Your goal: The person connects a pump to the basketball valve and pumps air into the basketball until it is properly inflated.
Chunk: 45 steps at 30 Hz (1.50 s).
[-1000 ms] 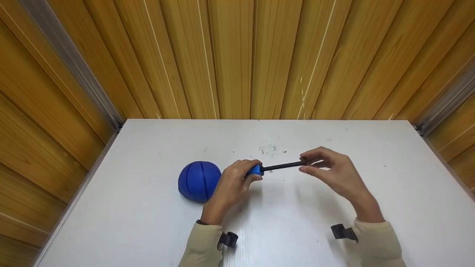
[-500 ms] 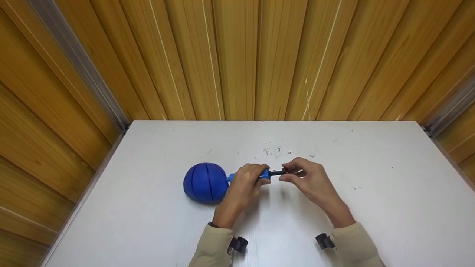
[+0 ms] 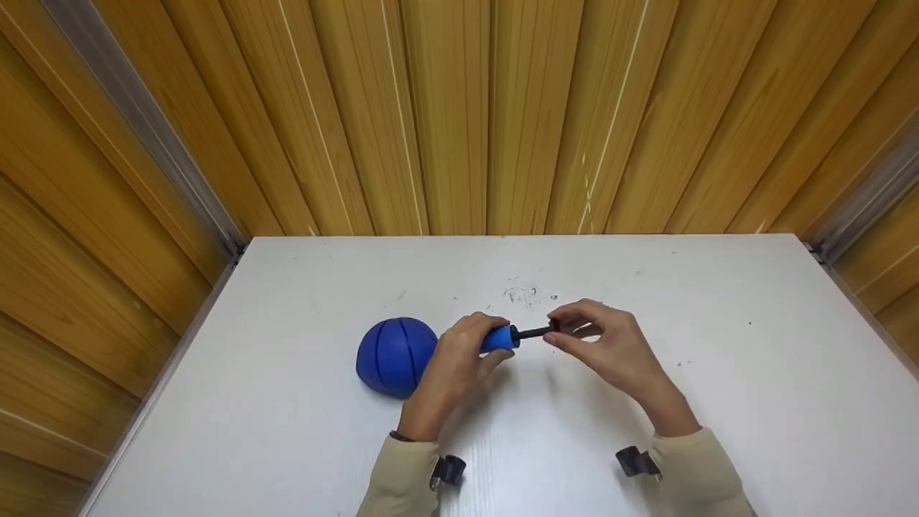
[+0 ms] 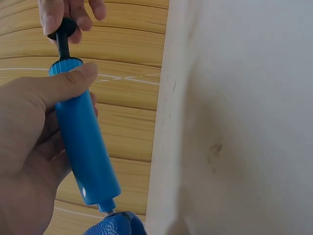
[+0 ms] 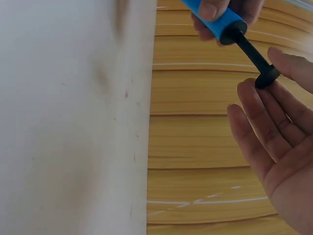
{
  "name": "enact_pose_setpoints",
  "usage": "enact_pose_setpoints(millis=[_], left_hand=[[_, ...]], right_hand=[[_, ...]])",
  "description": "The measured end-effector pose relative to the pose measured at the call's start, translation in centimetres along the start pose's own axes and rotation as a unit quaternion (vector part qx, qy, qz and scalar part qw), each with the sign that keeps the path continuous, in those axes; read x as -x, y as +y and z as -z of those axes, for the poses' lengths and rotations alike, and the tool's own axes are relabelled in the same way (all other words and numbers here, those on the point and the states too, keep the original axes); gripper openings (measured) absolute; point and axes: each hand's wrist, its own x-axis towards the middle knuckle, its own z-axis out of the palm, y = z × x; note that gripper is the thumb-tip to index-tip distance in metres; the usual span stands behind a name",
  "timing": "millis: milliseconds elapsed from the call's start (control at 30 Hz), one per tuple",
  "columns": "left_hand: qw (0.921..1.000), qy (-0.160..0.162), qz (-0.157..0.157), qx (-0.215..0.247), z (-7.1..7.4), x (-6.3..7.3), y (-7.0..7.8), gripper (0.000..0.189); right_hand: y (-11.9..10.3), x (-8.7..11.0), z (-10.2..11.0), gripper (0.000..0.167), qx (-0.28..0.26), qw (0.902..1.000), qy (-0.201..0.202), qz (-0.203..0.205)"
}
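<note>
My left hand grips the blue barrel of a small hand pump, fingers and thumb wrapped round it. At the pump's other end, my right hand pinches the round black plunger handle between thumb and fingers. A short length of black plunger rod shows between the hands. In the left wrist view, the pump's thin nozzle meets the blue ball. Seen from the head, this ball has dark grooves like a basketball and looks slumped, partly behind the left hand.
The white table carries the ball, with dark smudges near its far side. Wood-patterned panels rise behind it and at both sides. Black wrist mounts sit on both sleeves.
A second ago the plunger rod was drawn far out. The right hand pushed it inward, toward the left hand; since half a second ago the rod shows slightly longer again.
</note>
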Motion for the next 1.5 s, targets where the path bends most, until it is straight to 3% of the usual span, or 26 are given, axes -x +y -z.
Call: enact_pose_setpoints(millis=[233,400,533,733,833,933,1133,1367,1500], left_hand=[[0.9992,0.000,0.038,-0.009,0.6,0.1,-0.8,0.033],[0.9996,0.002,0.023,-0.018,0.8,0.2,-1.0,0.035],[0.9990,0.009,-0.012,-0.041,0.6,0.3,-1.1,0.034],[0.9958,0.020,-0.056,-0.071,0.0,0.4,-1.1,0.033],[0.9958,0.015,-0.057,-0.070,-0.1,0.5,-1.1,0.033],[0.9975,0.006,-0.046,-0.053,0.0,0.6,-1.0,0.033],[0.9989,0.001,-0.039,-0.027,0.3,0.5,-1.1,0.034],[0.9991,0.015,-0.031,-0.025,0.7,0.2,-1.1,0.034],[0.9982,0.019,-0.044,-0.037,0.7,0.1,-0.9,0.033]], right_hand=[[0.0,0.6,3.6,0.025,0.004,0.9991,0.027,-0.033],[0.1,0.6,4.1,0.026,-0.010,0.9970,0.023,-0.074],[0.1,0.3,2.6,0.023,-0.031,0.9952,0.020,-0.090],[0.2,-0.3,-1.8,0.019,-0.045,0.9957,0.016,-0.079],[0.3,-0.4,-3.4,0.020,-0.045,0.9960,0.017,-0.075],[0.4,-0.4,-3.8,0.022,-0.055,0.9954,0.009,-0.078],[0.0,-0.2,-0.9,0.022,-0.029,0.9974,-0.019,-0.062],[-0.8,0.6,4.1,0.021,0.002,0.9970,0.019,-0.075],[-0.8,0.7,4.3,0.024,-0.003,0.9953,0.000,-0.097]])
